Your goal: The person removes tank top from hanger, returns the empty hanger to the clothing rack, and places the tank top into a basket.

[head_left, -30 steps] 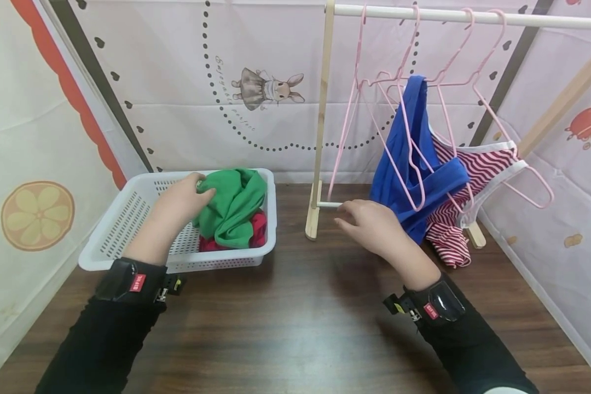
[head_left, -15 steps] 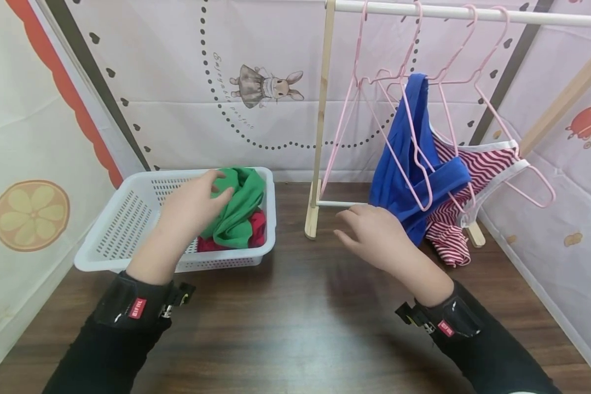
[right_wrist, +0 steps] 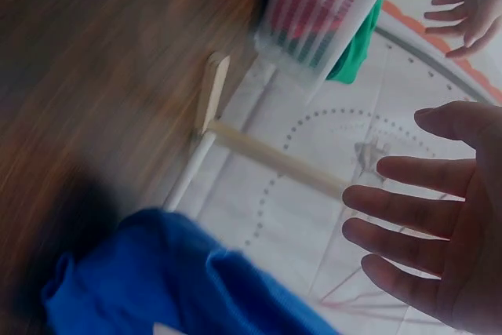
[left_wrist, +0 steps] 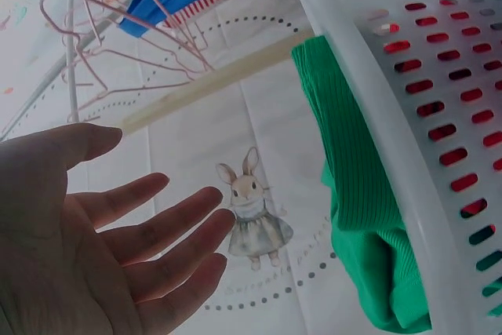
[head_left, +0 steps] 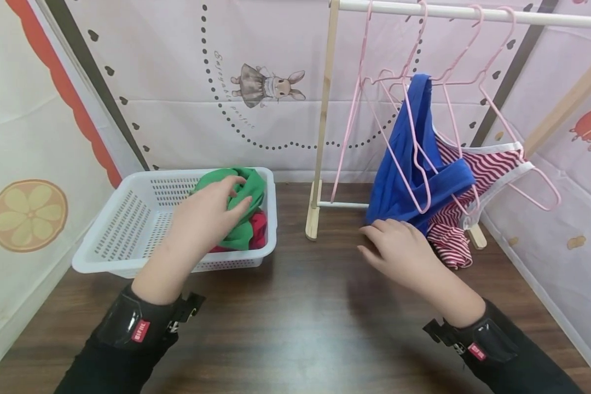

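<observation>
Above the white basket [head_left: 138, 268] is my left hand [head_left: 199, 221], fingers spread, apart from the green garment [head_left: 246, 191] in the left wrist view. That garment lies crumpled on a red cloth [head_left: 258, 229] at the basket's right end and shows a ribbed edge [left_wrist: 345, 139] in the left wrist view. My right hand [head_left: 406, 251] hovers with extended fingers and holds nothing; nearest to it is a blue garment [head_left: 399, 158] draped on a pink hanger [head_left: 420, 164]. Behind it, a red-and-white striped garment [head_left: 492, 167] hangs from another pink hanger [head_left: 539, 178], its lower part on the table.
A rack with a wooden post [head_left: 323, 115] and white top rail [head_left: 453, 12] carries several pink hangers. Its foot [head_left: 313, 216] and low white bar [head_left: 342, 205] stand behind the right hand. Printed cloth walls [head_left: 177, 120] enclose the brown wooden table [head_left: 295, 323].
My left hand has shifted right across the basket, over the green garment. My right hand has moved right and slightly nearer, from beside the low bar to in front of the blue garment.
</observation>
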Available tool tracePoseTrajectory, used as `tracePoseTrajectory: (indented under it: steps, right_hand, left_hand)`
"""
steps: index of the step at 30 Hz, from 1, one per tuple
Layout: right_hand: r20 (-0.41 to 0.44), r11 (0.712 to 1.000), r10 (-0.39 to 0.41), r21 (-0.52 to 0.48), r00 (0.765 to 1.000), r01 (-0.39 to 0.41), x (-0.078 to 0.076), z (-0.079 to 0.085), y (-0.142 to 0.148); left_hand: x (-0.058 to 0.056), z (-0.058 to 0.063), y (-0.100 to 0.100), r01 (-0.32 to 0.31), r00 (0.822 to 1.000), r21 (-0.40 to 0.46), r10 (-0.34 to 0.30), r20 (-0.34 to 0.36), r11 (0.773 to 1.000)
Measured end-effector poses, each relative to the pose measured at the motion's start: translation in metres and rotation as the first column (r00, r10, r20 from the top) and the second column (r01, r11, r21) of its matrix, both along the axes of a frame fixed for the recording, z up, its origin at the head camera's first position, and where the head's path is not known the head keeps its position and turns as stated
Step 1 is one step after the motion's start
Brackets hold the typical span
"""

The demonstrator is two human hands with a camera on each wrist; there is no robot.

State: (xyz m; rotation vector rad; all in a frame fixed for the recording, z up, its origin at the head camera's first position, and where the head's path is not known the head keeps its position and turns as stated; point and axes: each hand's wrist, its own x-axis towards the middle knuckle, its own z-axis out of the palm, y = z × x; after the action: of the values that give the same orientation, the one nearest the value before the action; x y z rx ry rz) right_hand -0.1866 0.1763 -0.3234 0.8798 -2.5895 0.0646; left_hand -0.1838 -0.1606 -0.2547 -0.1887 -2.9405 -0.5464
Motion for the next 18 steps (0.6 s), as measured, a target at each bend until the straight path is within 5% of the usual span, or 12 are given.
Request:
tracePoseTrajectory:
  steps: [9,18]
  right_hand:
    - [-0.104,0.998,0.065,-0.006,0.992,-0.065,-0.004,0.002,0.035]
    - [-0.315,0.984,0.176,0.036,0.933,-0.173,-0.012,0.012,0.055]
  left_hand:
    - [-0.002,-0.007,0.009,0.056,0.998,0.011,-0.056,-0.023,0.998]
    - [-0.004,-0.006,0.017,0.073,0.997,0.027,-0.072,-0.033,0.997]
